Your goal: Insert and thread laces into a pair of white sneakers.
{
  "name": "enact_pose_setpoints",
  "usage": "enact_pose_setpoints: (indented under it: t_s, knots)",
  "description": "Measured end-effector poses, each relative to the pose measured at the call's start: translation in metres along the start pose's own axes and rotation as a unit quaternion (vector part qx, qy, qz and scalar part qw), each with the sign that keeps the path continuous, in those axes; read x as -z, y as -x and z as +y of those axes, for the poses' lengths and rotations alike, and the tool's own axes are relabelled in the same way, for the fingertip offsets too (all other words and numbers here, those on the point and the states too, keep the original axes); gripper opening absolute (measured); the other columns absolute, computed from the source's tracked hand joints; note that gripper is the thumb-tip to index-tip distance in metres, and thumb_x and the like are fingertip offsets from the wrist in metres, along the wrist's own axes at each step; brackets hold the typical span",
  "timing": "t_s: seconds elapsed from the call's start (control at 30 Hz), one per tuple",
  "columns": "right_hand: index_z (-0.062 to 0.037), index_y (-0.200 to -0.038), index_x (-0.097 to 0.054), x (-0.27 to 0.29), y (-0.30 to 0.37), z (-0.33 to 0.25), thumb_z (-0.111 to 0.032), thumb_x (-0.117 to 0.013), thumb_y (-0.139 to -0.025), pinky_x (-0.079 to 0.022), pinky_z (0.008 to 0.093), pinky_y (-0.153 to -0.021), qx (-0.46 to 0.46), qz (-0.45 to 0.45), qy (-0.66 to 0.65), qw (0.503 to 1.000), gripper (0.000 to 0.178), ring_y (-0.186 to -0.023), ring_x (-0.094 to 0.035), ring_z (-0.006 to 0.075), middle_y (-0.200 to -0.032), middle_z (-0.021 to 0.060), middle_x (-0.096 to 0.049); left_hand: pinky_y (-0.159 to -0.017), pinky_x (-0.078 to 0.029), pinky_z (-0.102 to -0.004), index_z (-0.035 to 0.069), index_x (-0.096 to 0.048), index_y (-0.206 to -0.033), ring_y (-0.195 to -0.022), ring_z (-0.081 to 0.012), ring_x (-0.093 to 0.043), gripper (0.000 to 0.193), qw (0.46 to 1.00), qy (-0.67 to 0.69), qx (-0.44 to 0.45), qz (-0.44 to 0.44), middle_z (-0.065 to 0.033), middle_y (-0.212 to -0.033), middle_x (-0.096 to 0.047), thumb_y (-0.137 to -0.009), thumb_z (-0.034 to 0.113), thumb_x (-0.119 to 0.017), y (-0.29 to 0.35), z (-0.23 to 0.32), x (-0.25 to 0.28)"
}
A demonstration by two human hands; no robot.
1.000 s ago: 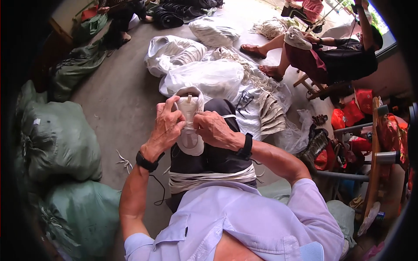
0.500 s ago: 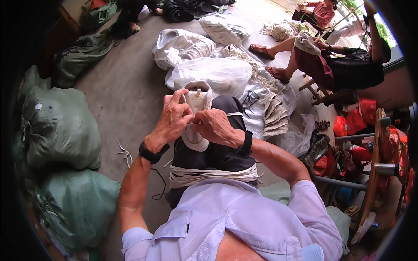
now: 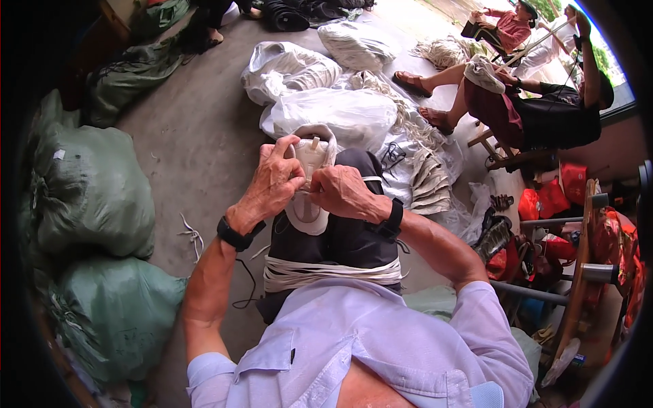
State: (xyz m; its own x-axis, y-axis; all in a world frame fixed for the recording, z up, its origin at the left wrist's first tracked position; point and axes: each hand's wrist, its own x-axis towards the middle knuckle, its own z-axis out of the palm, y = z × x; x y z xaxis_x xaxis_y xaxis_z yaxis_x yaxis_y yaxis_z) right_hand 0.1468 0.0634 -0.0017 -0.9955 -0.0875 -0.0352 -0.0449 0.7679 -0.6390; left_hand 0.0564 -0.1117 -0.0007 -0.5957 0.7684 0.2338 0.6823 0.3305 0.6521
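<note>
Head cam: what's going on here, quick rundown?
A seated person holds a white shoe on their lap with both hands. The left hand grips its upper part while the right hand presses at its middle, fingers meeting over the shoe. A bundle of pale cord lies across the thighs. White plastic bags sit on the floor ahead, green sacks to the left. Another person sits on a stool nearby.

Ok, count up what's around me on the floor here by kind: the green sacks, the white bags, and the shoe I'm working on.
Green sacks: 3 (two stacked at the left, one farther back)
White bags: 3
White shoe: 1, held on the lap by the left hand and right hand
Total: 7
</note>
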Motion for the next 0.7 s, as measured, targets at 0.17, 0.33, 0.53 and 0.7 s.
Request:
enact_pose_setpoints:
  t_s: [0.17,0.33,0.53,0.7]
  knots:
    - [-0.0027,-0.075,-0.063,0.007,0.003,0.006,-0.018,-0.070,-0.079,-0.049,0.0488,-0.064,0.061,-0.019,0.063,0.996,0.017,-0.073,-0.066,0.0398,-0.072,0.0201,-0.065,-0.107,-0.035,-0.0441,0.003,-0.066,-0.077,-0.124,-0.0347,-0.044,0.009,1.000,0.028,-0.010,0.000,-0.0111,-0.144,-0.044,-0.078,0.011,-0.070,0.001,-0.009,0.001]
    - [-0.0060,-0.084,-0.063,-0.006,0.005,0.026,-0.020,-0.072,-0.082,-0.047,0.0481,-0.061,0.081,0.023,0.084,0.993,0.017,-0.070,-0.066,0.0375,-0.069,0.0163,-0.065,-0.105,-0.040,-0.0448,0.001,-0.065,-0.079,-0.124,-0.0333,-0.049,0.007,0.993,0.114,0.026,-0.025,-0.0110,-0.144,-0.044,-0.079,0.007,-0.069,0.004,-0.012,0.015]
    - [-0.0062,-0.088,-0.060,0.006,0.016,0.030,-0.018,-0.071,-0.081,-0.047,0.0446,-0.064,0.031,0.083,0.034,0.995,0.017,-0.074,-0.065,0.0345,-0.077,0.0132,-0.065,-0.096,-0.049,-0.0373,-0.001,-0.064,-0.082,-0.118,-0.0259,-0.056,0.008,0.967,0.231,0.104,0.008,-0.0165,-0.139,-0.048,-0.084,0.005,-0.067,0.020,-0.028,0.015]
    - [-0.0081,-0.094,-0.061,0.006,0.024,0.039,-0.017,-0.073,-0.080,-0.043,0.0425,-0.080,0.089,0.172,0.060,0.979,0.020,-0.091,-0.056,0.0296,-0.088,0.0075,-0.057,-0.083,-0.051,-0.0346,-0.003,-0.063,-0.082,-0.104,-0.0241,-0.061,0.014,0.970,0.209,0.127,-0.007,-0.0168,-0.136,-0.048,-0.085,0.010,-0.068,0.026,-0.039,0.005]
